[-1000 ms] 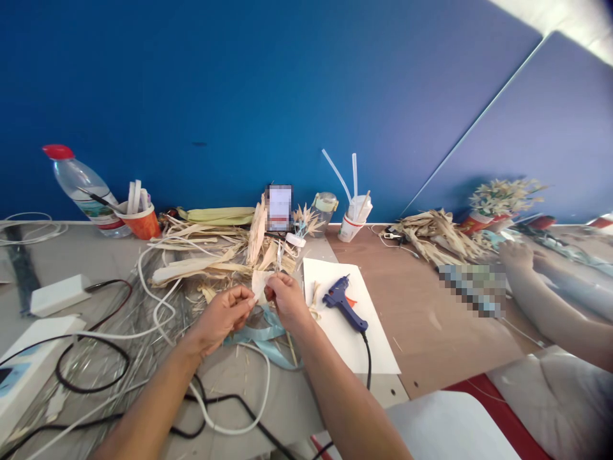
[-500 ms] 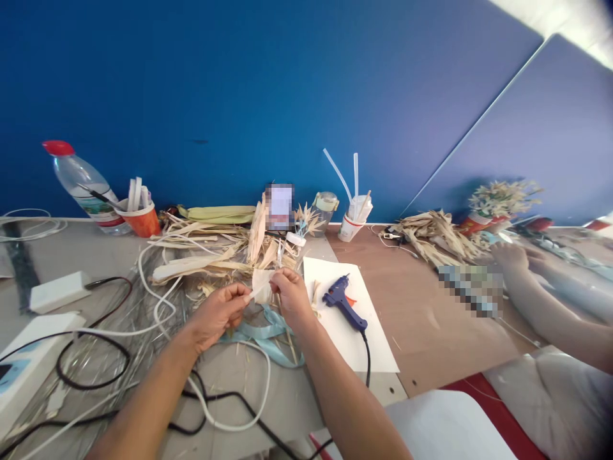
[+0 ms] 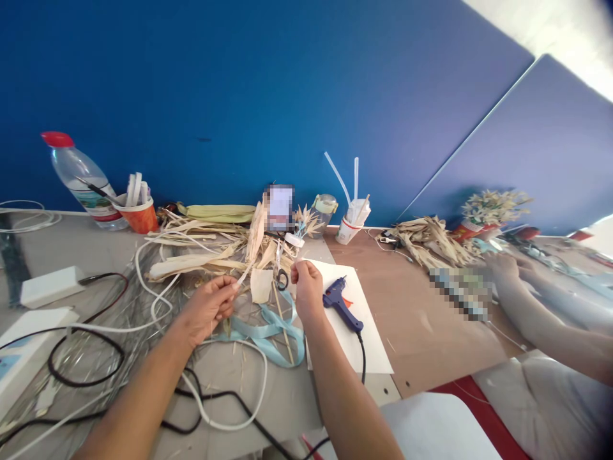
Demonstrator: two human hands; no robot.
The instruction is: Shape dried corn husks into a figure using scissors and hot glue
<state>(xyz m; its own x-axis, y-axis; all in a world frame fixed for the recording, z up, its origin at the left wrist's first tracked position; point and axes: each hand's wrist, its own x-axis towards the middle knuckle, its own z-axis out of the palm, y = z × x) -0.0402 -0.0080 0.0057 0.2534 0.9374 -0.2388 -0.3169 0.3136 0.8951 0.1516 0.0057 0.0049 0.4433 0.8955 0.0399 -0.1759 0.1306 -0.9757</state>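
Observation:
My left hand [image 3: 213, 306] is closed in a pinch on a narrow pale strip of corn husk [image 3: 245, 273], which points up and away. My right hand [image 3: 308, 284] is held apart from it, above the edge of the white paper [image 3: 373, 348]. Its fingers are pressed together, with a faint pale bit at their tips too small to name. Between the hands lies a squarish piece of husk [image 3: 261, 285]. Beside it are scissors with a dark handle loop [image 3: 283, 279]. A light blue ribbon [image 3: 271, 335] curls below, across a thin stick.
A blue glue gun [image 3: 345, 306] rests on the paper, its cord trailing forward. Dry husks [image 3: 191, 263] are heaped behind my left hand. White and black cables [image 3: 258, 409] loop in front. A paper cup with straws [image 3: 348, 230] stands at the back. A co-worker's arms [image 3: 531, 306] are at right.
My hands, close together at the husk strip before, have separated. The right one moved up and right; the left one shifted slightly left with the strip. The squarish husk and scissors handle now show.

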